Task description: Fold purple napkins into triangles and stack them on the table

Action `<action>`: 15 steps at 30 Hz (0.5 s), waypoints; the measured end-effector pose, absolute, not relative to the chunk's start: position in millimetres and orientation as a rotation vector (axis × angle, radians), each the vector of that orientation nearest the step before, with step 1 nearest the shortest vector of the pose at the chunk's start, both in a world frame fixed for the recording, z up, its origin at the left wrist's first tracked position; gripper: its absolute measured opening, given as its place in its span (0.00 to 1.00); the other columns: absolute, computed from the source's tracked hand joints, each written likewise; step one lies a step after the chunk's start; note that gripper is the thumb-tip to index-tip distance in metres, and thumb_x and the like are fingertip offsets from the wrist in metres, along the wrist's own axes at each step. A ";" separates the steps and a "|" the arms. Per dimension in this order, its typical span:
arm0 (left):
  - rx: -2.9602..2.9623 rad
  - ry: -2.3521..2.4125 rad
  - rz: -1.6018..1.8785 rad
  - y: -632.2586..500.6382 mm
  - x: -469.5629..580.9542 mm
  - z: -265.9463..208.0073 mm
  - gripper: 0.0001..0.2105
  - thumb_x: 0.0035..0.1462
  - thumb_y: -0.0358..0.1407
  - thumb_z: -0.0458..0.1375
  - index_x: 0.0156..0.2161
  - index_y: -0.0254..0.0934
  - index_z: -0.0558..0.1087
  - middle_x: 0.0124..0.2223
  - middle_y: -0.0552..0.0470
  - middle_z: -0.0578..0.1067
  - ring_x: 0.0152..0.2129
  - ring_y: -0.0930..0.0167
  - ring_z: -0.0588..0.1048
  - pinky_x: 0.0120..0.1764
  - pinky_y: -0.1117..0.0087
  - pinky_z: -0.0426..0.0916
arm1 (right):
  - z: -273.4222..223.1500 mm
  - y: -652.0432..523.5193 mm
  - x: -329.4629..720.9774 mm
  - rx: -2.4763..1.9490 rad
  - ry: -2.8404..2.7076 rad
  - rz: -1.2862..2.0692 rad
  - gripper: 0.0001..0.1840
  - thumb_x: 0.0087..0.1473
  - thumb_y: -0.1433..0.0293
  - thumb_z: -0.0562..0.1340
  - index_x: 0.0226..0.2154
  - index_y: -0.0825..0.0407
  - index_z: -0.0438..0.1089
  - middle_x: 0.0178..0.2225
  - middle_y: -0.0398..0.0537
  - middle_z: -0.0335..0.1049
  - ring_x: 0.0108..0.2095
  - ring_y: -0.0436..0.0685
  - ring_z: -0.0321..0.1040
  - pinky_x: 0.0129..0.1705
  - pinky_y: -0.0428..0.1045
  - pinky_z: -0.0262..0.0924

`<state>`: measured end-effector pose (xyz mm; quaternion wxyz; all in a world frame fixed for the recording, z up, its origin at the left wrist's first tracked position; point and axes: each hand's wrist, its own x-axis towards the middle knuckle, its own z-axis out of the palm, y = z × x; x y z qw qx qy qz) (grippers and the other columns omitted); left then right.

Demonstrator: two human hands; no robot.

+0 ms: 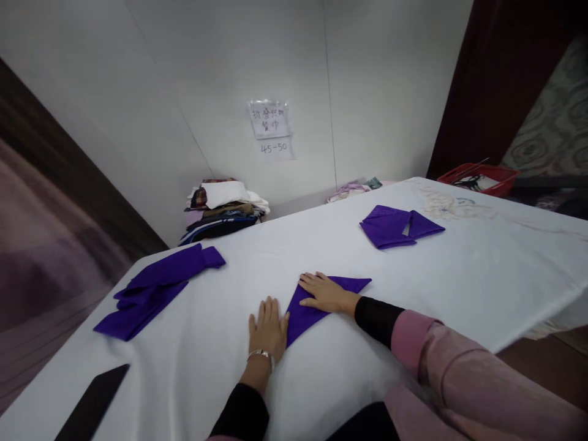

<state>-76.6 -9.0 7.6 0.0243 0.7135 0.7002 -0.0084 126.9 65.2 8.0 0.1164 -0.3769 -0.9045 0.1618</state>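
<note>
One pale wall [381,92] rose behind a table [220,361] spread with smooth white cloth, its far right part faintly patterned. Along the foot of the wall, just past the table's far edge, sat a stack of folded garments [225,211] in white, olive, plaid and dark blue. To the left on the table lay some loosely layered purple cloth [156,275], while a red basket [503,182] stood beyond the far right corner. A folded purple piece [386,226] rested toward the right, well apart from the rest. Between these, near the front edge, was the purple triangle [303,318], flat on the white cloth beneath the person's hands. A dark flat object [94,401] lay at the near left. The right hand [324,295] was spread palm down on the triangle, its fingers pointing left. The left hand [267,334] lay flat with fingers extended, its thumb at the triangle's left edge. Two handwritten sheets [272,130] hung on the wall. Smallest was a bracelet [261,353] around the left wrist.
</note>
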 end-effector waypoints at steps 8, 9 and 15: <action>2.147 2.265 -0.075 -50.5 -107.5 8.0 0.25 0.63 0.41 0.39 0.63 0.34 0.53 0.65 0.46 0.50 0.62 0.62 0.49 0.59 0.47 0.45 | 5.9 66.3 128.3 -1.113 -2.679 0.407 0.44 0.56 0.43 0.41 0.62 0.59 0.50 0.64 0.61 0.43 0.64 0.62 0.37 0.62 0.60 0.33; 2.135 2.270 -0.058 -55.4 -111.4 9.2 0.25 0.63 0.41 0.40 0.63 0.35 0.53 0.65 0.46 0.51 0.62 0.62 0.49 0.59 0.47 0.45 | 5.3 66.1 129.1 -1.115 -2.679 0.398 0.44 0.56 0.43 0.41 0.62 0.58 0.51 0.64 0.60 0.44 0.64 0.62 0.37 0.62 0.61 0.33; 1.849 2.348 0.416 -77.9 -126.5 11.7 0.18 0.63 0.38 0.46 0.55 0.38 0.65 0.60 0.47 0.63 0.59 0.66 0.59 0.59 0.52 0.49 | -8.8 69.9 133.4 -1.117 -2.686 0.280 0.40 0.56 0.44 0.41 0.61 0.52 0.52 0.63 0.56 0.47 0.64 0.62 0.40 0.61 0.62 0.37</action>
